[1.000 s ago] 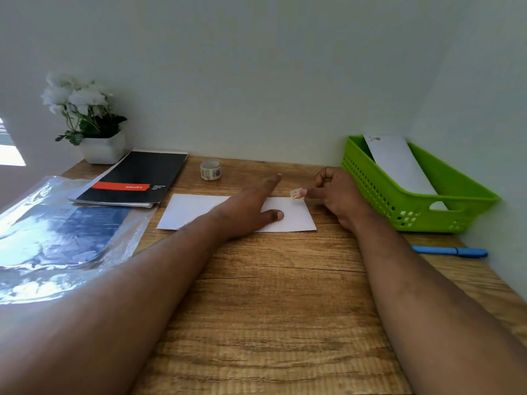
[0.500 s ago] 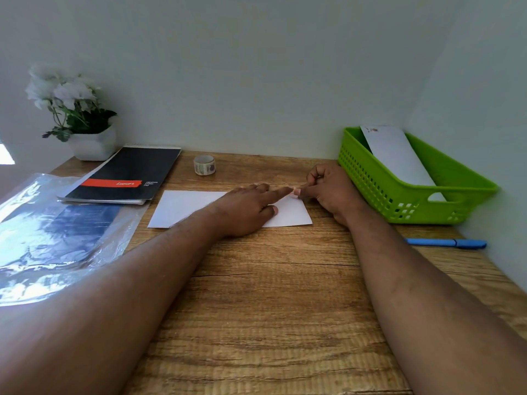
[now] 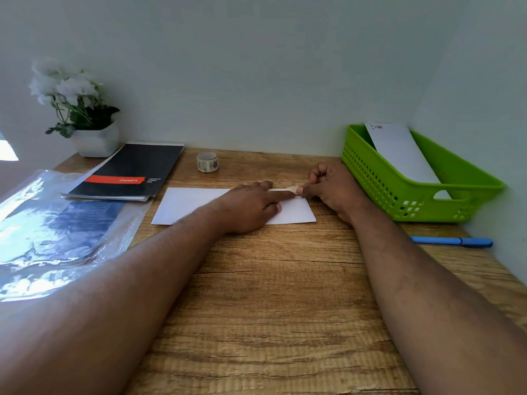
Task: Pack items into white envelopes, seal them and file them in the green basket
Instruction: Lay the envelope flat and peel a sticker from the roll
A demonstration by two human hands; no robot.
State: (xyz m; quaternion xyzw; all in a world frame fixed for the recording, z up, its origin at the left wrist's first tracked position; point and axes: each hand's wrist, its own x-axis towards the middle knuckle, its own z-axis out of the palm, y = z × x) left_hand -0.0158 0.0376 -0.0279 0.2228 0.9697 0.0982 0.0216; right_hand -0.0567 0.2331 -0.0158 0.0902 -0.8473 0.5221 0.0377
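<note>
**Desk:** What's different from a second ago?

**Operator:** A second back I had the right hand [image 3: 332,192] just right of the envelope [image 3: 188,205], the piece of tape [image 3: 293,189] held clear of the paper, and the left hand [image 3: 251,208] lying flat. Now the right hand has come in and lower. Its thumb and forefinger are pinched on the tape at the envelope's upper right corner. My left forefinger has slid right along the top edge until its tip meets the tape.

**Desk:** So what does that mean for the job?

**Operator:** I read it as the sealing step under way: the tape is going down over the flap edge. Whether it has already stuck, I cannot tell, as my fingers cover the join. The left hand holds nothing. It lies spread, palm down, pinning the envelope to the table [image 3: 271,295] at centre frame.

**Desk:** Give me a count.

**Operator:** Two white envelopes: the one under my hands, and one filed envelope [image 3: 399,152] leaning in the green basket [image 3: 422,203] at the right edge. One basket. One tape roll [image 3: 207,161] above the envelope, near the wall. One blue pen [image 3: 452,241] below the basket. One black pad [image 3: 134,172] upper left, overlapping one clear plastic sleeve [image 3: 54,238] at the left edge. One potted plant [image 3: 82,121] in the far left corner.

**Desk:** Any loose items left to pack?

**Operator:** None that I can make out.
</note>
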